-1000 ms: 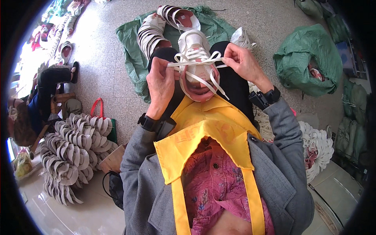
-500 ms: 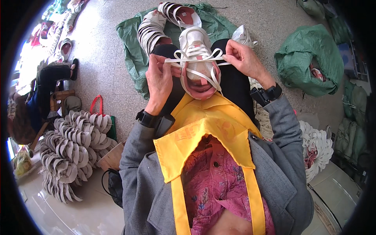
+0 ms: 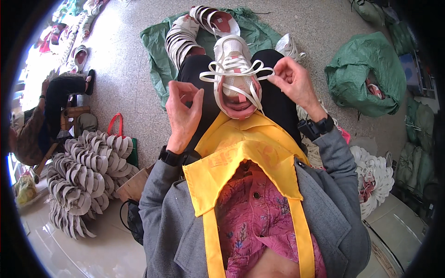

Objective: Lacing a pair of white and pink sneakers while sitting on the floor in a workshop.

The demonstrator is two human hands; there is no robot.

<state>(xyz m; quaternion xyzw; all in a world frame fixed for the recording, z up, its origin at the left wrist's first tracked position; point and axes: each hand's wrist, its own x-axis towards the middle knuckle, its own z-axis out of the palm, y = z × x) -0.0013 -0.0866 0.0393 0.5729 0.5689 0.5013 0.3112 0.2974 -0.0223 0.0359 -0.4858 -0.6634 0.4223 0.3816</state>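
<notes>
A white and pink sneaker upper [image 3: 237, 85] lies across my lap, toe pointing away. Its white shoelace [image 3: 218, 68] is tied in a bow, with loops spreading to both sides. My right hand [image 3: 296, 85] pinches the right loop between thumb and forefinger. To the left of the bow, my left hand [image 3: 182, 113] is off the lace, thumb and fingers apart with nothing between them. Beneath the upper is my yellow apron [image 3: 252, 132].
More nested uppers [image 3: 181, 39] lie on a green sheet [image 3: 157, 53] ahead. A green sack [image 3: 359, 69] stands at right, with white laced uppers [image 3: 371, 180] below it. Grey curved pieces [image 3: 88, 171] are piled at left, near another seated person [image 3: 34, 125].
My left hand has let go of the lace and drawn back down and left. The right hand has moved slightly outward, still pinching the lace. The left loop now hangs free.
</notes>
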